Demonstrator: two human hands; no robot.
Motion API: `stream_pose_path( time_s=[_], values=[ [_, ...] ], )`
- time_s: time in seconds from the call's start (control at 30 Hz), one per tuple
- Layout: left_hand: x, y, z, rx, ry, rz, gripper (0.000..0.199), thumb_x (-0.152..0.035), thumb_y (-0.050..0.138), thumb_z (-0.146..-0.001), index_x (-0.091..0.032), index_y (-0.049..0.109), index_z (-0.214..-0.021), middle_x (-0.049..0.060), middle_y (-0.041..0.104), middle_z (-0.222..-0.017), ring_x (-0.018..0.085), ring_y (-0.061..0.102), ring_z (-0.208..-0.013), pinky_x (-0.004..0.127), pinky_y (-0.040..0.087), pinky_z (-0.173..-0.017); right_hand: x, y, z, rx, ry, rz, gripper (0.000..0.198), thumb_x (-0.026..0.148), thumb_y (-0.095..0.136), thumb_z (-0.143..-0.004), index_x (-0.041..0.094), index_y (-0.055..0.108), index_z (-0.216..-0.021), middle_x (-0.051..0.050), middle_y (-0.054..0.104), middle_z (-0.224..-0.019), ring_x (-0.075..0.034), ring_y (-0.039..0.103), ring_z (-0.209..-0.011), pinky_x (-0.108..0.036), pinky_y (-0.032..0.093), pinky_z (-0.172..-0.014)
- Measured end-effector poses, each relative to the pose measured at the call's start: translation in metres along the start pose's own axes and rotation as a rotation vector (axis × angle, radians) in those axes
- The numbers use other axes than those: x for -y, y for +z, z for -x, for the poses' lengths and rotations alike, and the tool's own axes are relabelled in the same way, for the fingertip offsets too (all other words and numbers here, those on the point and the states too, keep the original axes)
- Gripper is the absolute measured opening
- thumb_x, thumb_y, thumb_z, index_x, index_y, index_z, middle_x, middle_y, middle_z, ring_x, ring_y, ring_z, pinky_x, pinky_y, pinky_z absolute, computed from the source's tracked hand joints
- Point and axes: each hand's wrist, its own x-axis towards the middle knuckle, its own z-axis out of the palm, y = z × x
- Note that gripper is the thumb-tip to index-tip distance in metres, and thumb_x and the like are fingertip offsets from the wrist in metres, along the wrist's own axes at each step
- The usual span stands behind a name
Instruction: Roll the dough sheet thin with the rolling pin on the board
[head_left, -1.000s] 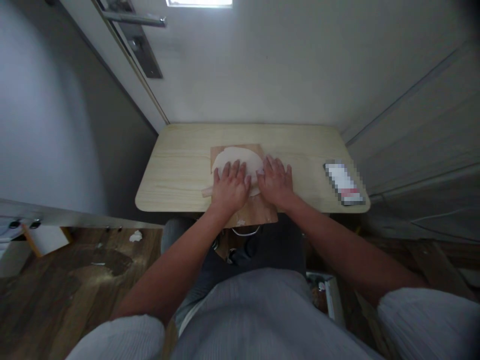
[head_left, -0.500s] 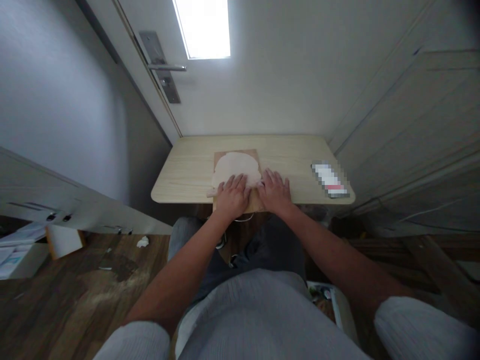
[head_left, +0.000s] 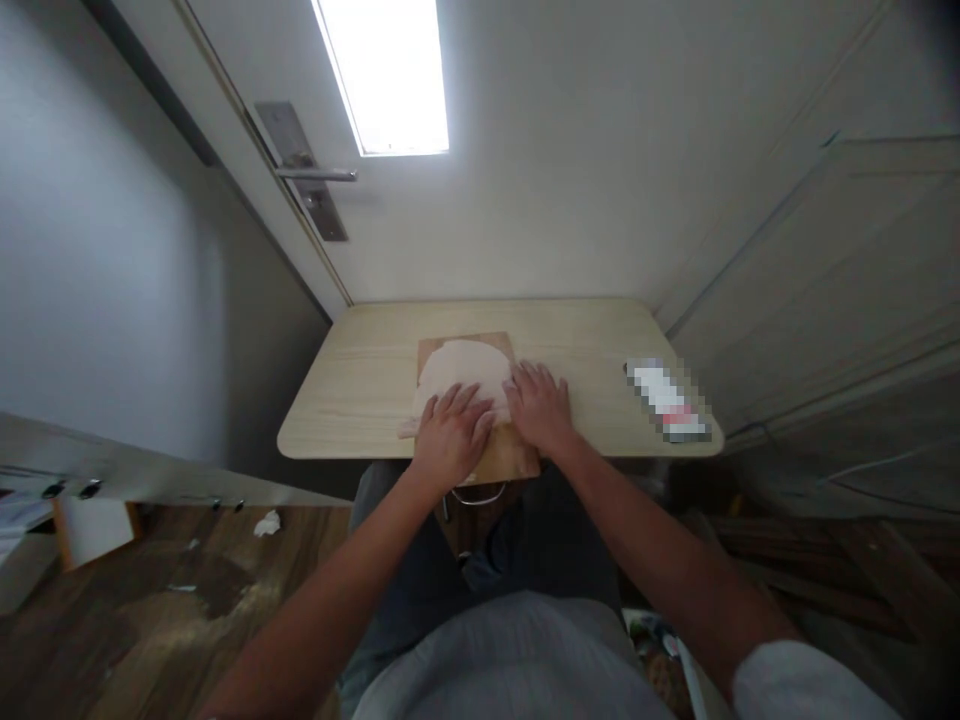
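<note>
A thin, pale sheet of dough (head_left: 466,364) lies on a wooden cutting board (head_left: 504,462). Along its near side runs a pale roll, whose end (head_left: 409,428) sticks out past the board on the left; whether it is rolled dough or a covered pin I cannot tell. My left hand (head_left: 452,432) presses on the near left part of this roll, open, its fingers stretched forward over the dough. At the dough's right edge rests my right hand (head_left: 541,405), also open with fingers extended. The stretch of dough between my hands is partly visible.
The board sits on a light wooden tabletop (head_left: 585,330) and overhangs its front edge. A phone with a blurred screen (head_left: 667,402) lies at the right end. Behind stands a white door with a metal handle (head_left: 319,174). My legs are under the table.
The view has tilted up, so the table appears lower. My hands remain on the dough and the roll, with my right hand slightly farther forward along the dough's edge.
</note>
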Motion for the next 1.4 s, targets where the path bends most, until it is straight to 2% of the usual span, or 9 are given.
stream_pose_path(
  time_s=[0.17, 0.33, 0.47, 0.67, 0.87, 1.13, 1.4],
  values=[
    [0.002, -0.001, -0.017, -0.075, -0.088, -0.063, 0.044, -0.043, 0.032, -0.102, -0.029, 0.056, -0.136, 0.006, 0.05, -0.151, 0.03, 0.035, -0.145, 0.06, 0.015, -0.12, 0.003, 0.001, 0.012, -0.015, 0.039, 0.009, 0.055, 0.045, 0.025, -0.102, 0.024, 0.044, -0.149, -0.008, 0.041, -0.156, -0.033, 0.033, -0.144, -0.062, 0.022, -0.115],
    [0.007, 0.004, -0.036, -0.052, -0.115, -0.054, 0.044, -0.042, 0.035, -0.1, -0.031, 0.051, -0.139, 0.007, 0.046, -0.154, 0.031, 0.034, -0.145, 0.063, 0.022, -0.116, 0.006, -0.005, 0.013, -0.015, 0.069, 0.015, 0.055, 0.047, 0.023, -0.102, 0.027, 0.043, -0.149, -0.004, 0.042, -0.156, -0.031, 0.034, -0.144, -0.06, 0.023, -0.116],
    [0.019, 0.006, -0.056, -0.024, -0.119, -0.08, 0.046, -0.042, 0.043, -0.096, -0.027, 0.051, -0.139, 0.01, 0.045, -0.154, 0.033, 0.033, -0.145, 0.063, 0.026, -0.114, 0.005, -0.006, 0.008, -0.007, 0.063, 0.022, 0.054, 0.046, 0.026, -0.102, 0.026, 0.043, -0.15, -0.005, 0.042, -0.156, -0.032, 0.034, -0.143, -0.061, 0.021, -0.116],
    [0.033, 0.013, -0.07, 0.045, -0.015, -0.093, 0.047, -0.046, 0.034, -0.1, -0.029, 0.05, -0.141, 0.007, 0.045, -0.154, 0.03, 0.035, -0.144, 0.059, 0.024, -0.117, 0.003, -0.001, -0.003, -0.041, 0.066, 0.029, 0.051, 0.044, 0.029, -0.103, 0.026, 0.045, -0.148, -0.007, 0.045, -0.154, -0.032, 0.036, -0.141, -0.059, 0.022, -0.114],
    [0.036, 0.016, -0.075, 0.015, -0.001, -0.094, 0.05, -0.046, 0.03, -0.1, -0.029, 0.045, -0.145, 0.007, 0.042, -0.156, 0.03, 0.033, -0.145, 0.057, 0.025, -0.116, 0.0, 0.005, -0.014, -0.105, 0.056, 0.022, 0.047, 0.042, 0.033, -0.103, 0.024, 0.05, -0.143, -0.008, 0.051, -0.149, -0.031, 0.042, -0.135, -0.053, 0.028, -0.11],
    [0.043, 0.022, -0.096, -0.038, 0.036, -0.07, 0.044, -0.043, 0.031, -0.101, -0.025, 0.054, -0.134, 0.011, 0.051, -0.147, 0.032, 0.041, -0.137, 0.06, 0.029, -0.111, -0.003, 0.005, -0.033, -0.08, 0.063, 0.065, 0.05, 0.043, 0.028, -0.104, 0.021, 0.052, -0.142, -0.01, 0.054, -0.146, -0.029, 0.046, -0.131, -0.046, 0.032, -0.106],
    [0.044, 0.024, -0.12, -0.133, 0.0, -0.046, 0.04, -0.039, 0.03, -0.103, -0.019, 0.061, -0.117, 0.013, 0.061, -0.126, 0.029, 0.052, -0.119, 0.048, 0.035, -0.105, -0.009, 0.005, -0.059, -0.13, 0.05, 0.09, 0.056, 0.047, 0.02, -0.105, 0.02, 0.056, -0.138, -0.013, 0.058, -0.14, -0.028, 0.049, -0.127, -0.044, 0.034, -0.102]
  ],
)
